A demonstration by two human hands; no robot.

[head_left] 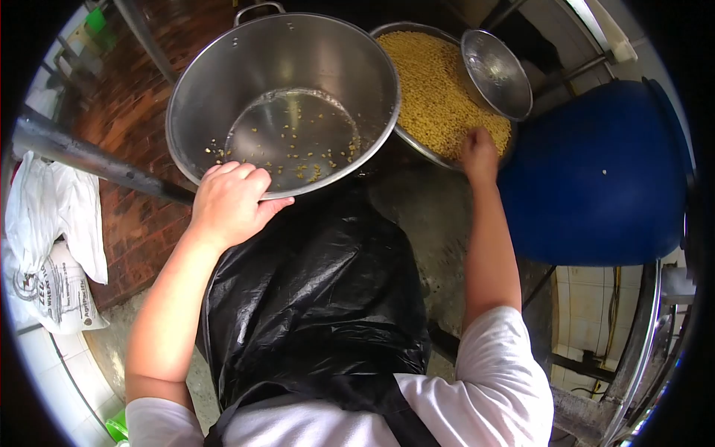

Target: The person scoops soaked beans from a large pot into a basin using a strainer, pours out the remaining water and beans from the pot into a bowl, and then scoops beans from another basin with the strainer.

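- The deep metal pot (290, 63) is in front of the person, left of the basin, its open top in view; a few yellow bits (313, 173) are scattered over its bottom.
- The left hand (233, 200) grips the pot's near rim, its fingers curled over the edge and its thumb along the rim.
- Just right of the pot, a wide metal basin (427, 151) holds a broad heap of yellow beans (428, 78).
- The right hand (480, 154) is at the basin's near right side, fingers bent in toward the beans; whether it has hold of anything cannot be told.
- A metal bowl (497, 73) sits tilted at the basin's far right edge.
- A blue plastic barrel (588, 175) stands right of the basin.
- A black apron (320, 290) covers the person's front.
- Farther left, white sacks (67, 287) lie near reddish brick flooring (138, 201).
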